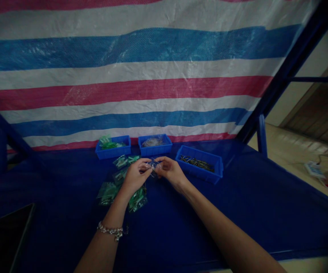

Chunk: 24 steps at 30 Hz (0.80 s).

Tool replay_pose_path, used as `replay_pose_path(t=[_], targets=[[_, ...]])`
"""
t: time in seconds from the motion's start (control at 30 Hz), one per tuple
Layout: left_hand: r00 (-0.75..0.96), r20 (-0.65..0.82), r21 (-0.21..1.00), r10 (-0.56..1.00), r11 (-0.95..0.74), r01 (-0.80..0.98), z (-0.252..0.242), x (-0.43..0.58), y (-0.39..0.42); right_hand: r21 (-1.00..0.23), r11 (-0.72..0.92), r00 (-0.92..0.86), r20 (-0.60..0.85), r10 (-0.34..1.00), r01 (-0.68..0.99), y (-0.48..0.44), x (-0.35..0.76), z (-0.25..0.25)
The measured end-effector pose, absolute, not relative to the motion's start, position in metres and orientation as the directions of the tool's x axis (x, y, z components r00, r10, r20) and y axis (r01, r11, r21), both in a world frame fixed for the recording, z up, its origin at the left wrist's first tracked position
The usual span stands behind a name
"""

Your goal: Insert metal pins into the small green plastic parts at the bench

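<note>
Between my two hands is a small clear plastic bag (153,165), pinched at its left side by my left hand (137,171) and at its right side by my right hand (168,170). What the bag contains, if anything, is too small to make out. Under and around my left forearm lie several clear packets with green pieces (107,192). Just beyond my hands stands a blue bin of clear plastic bags (155,152). To the right, another blue bin (215,176) holds dark and brass-coloured screw-like pieces (196,162).
A third blue bin (113,152) with green pieces (109,144) stands at the back left. A dark tablet-like slab (7,239) lies at the near left of the blue table (164,235). Behind hangs a striped plastic sheet (130,89), with blue frame posts (278,87) at the sides.
</note>
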<state>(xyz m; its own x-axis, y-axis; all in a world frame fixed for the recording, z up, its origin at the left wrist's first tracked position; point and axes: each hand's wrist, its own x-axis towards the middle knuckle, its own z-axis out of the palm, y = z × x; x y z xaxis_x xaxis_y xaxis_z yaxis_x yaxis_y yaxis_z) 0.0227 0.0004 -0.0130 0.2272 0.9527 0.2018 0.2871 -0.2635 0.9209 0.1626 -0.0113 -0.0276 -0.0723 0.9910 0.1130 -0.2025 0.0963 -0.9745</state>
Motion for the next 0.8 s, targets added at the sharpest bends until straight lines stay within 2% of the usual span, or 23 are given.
replay_pose_path(t=[0.3, 0.57, 0.8], targets=[[0.205, 0.125, 0.966, 0.971, -0.166, 0.199, -0.0095, 0.0229, -0.002, -0.974, 0.074, -0.096, 0.096, 0.991, -0.212, -0.0112, 0.1623, -0.0298], [0.148, 0.157, 0.97, 0.976, -0.181, 0.161, -0.0086, 0.024, -0.0017, -0.998, 0.066, -0.226, 0.062, 0.972, 0.012, -0.0127, 0.1613, -0.0333], [0.169, 0.186, 0.966, 0.968, -0.212, 0.147, -0.0096, 0.0222, -0.0005, -0.996, 0.082, -0.245, 0.088, 0.966, -0.035, -0.0137, 0.1625, -0.0308]])
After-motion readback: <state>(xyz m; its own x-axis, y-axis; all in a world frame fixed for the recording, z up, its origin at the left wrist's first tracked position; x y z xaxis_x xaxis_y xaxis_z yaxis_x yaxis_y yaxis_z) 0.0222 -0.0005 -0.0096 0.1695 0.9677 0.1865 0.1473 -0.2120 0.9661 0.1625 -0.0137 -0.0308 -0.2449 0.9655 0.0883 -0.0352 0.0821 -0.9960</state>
